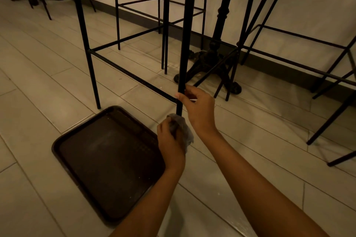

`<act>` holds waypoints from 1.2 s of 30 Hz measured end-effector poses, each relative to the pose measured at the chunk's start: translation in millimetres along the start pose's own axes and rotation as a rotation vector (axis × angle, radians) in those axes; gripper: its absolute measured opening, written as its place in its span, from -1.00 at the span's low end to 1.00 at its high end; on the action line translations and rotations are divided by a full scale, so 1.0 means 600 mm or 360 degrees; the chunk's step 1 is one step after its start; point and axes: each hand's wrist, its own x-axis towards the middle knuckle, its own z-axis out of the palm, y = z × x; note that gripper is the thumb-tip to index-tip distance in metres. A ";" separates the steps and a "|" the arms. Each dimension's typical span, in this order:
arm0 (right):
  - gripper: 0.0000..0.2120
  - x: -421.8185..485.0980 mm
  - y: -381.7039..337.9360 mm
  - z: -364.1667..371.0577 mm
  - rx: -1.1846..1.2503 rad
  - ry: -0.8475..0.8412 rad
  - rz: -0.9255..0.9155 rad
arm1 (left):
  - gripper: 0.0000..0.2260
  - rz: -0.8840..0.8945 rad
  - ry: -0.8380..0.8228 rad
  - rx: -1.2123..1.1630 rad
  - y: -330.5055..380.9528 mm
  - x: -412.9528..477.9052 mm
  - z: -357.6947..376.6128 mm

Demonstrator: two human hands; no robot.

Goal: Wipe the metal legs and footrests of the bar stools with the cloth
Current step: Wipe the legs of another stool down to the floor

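Note:
A black metal stool leg (184, 44) runs down the middle of the view, with a thin footrest bar (133, 77) joining it from the left. My right hand (198, 107) grips this leg just at the footrest joint. Below it, my left hand (170, 140) is closed on a grey cloth (185, 127) wrapped around the bottom part of the same leg, close to the floor. The lowest end of the leg is hidden behind the cloth and hand.
A dark brown tray (63, 140) lies on the tiled floor to the left of my left arm. Behind the leg stands an ornate black table base (215, 59). More stool frames (289, 34) stand right and back left, along a white wall.

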 end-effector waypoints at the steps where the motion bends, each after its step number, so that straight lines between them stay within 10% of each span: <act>1: -0.74 0.000 0.001 0.001 -0.0007 0.0006 -0.0002 | -0.75 0.0050 -0.0005 0.0022 -0.002 0.001 0.001; 28: -0.77 -0.006 0.010 0.008 -0.0028 0.0098 -0.0121 | -0.72 -0.0295 -0.0190 -0.0012 -0.088 -0.038 -0.015; 36: -0.77 -0.008 0.011 0.007 0.0015 0.0090 -0.0130 | -0.84 0.0032 -0.0056 -0.0074 -0.057 -0.030 0.003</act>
